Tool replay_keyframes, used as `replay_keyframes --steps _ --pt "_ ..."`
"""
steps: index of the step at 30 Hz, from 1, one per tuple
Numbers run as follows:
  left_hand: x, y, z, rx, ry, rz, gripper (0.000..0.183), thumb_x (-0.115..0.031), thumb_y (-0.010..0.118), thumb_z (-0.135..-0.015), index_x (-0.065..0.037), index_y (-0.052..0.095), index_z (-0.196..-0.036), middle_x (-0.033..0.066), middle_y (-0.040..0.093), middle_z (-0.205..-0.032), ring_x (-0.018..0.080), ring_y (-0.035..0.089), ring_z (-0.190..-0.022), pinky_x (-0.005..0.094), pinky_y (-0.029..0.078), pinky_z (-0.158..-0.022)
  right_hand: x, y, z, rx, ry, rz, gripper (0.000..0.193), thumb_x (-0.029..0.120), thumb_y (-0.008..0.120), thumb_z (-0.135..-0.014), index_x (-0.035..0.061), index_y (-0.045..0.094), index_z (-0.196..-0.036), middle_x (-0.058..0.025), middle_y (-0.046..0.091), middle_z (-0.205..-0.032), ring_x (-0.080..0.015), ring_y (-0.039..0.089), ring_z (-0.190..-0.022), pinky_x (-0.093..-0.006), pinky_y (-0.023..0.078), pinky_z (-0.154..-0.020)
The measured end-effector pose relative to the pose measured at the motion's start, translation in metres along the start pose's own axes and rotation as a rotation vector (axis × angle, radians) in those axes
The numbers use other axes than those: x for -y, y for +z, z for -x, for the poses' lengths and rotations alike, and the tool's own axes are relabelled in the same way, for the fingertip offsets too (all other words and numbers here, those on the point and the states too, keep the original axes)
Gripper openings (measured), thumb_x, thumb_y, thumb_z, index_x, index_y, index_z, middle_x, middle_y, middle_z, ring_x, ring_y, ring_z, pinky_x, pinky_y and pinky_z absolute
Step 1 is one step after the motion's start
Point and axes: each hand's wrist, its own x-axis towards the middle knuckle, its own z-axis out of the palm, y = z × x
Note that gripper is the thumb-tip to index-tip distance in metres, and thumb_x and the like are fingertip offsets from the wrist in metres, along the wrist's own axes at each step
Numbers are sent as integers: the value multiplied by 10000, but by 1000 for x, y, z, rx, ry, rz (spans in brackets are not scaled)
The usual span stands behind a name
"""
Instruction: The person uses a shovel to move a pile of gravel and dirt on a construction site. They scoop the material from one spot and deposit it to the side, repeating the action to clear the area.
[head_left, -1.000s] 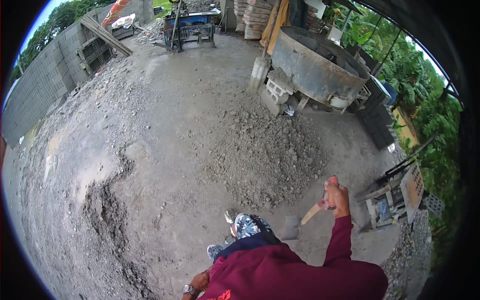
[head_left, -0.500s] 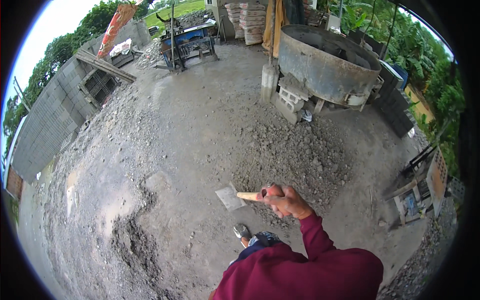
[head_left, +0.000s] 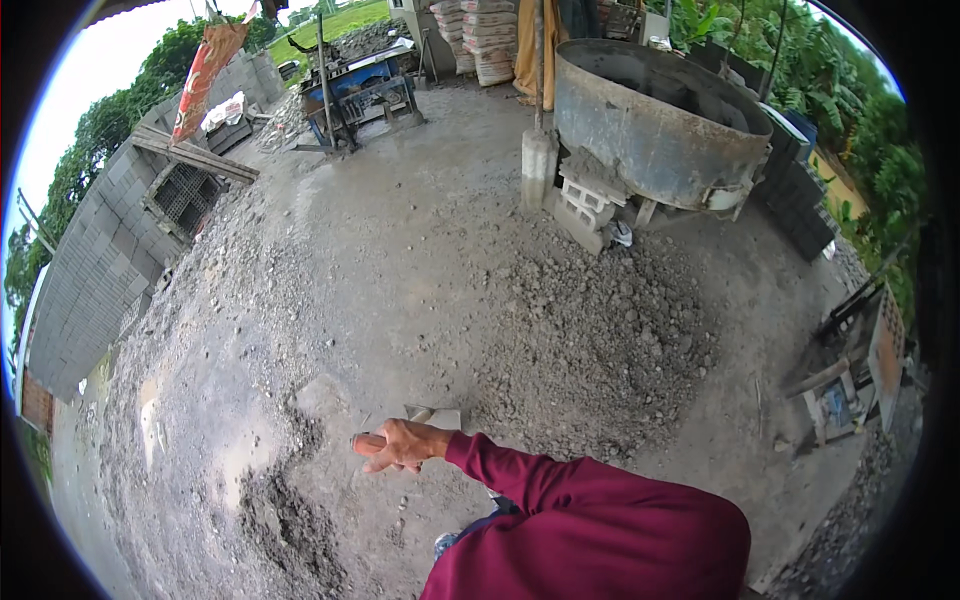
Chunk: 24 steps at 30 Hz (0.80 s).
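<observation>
My right hand is closed around the reddish-orange grip of a shovel, its arm in a maroon sleeve reaching across to the left. Just beyond my wrist, part of the grey shovel blade shows low at the ground; hand and forearm cover most of the shaft. To the right of the blade lies a broad heap of grey gravel mix. My left hand is out of sight.
A large round metal mixer drum stands beyond the heap, near hollow blocks and a concrete post. At the back are a blue machine and stacked sacks. Block stacks line the left; puddles lie nearer.
My right hand has swung left with the shovel grip, and the forearm now crosses in front of the blade. The wooden shaft seen before is now hidden. The view has shifted slightly.
</observation>
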Motion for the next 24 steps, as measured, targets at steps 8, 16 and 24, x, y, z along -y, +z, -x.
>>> replay_keyframes --steps 8,16,24 --pt "28 -48 -42 -112 -39 196 520 -261 652 -883 40 494 -1277 194 699 -928 251 699 -721 358 555 -547 -8 3 -36 9 59 69 552 509 775 -722 2 588 -833 -74 540 -595 -136 510 -427 -293 407 -383" --pt "17 -94 -82 -132 -175 213 449 -256 635 -861 23 567 -1205 157 705 -899 218 699 -706 338 529 -517 7 -1 -13 -45 98 -11 622 509 815 -685 -11 573 -924 -65 567 -661 -111 520 -470 -271 424 -407" --pt "71 -54 -165 -177 64 51 431 -384 634 -827 -11 707 -1031 209 712 -888 294 706 -838 394 545 -706 1 -15 2 -184 91 -98 522 500 781 -729 31 566 -810 -57 553 -631 -101 506 -460 -267 423 -406"
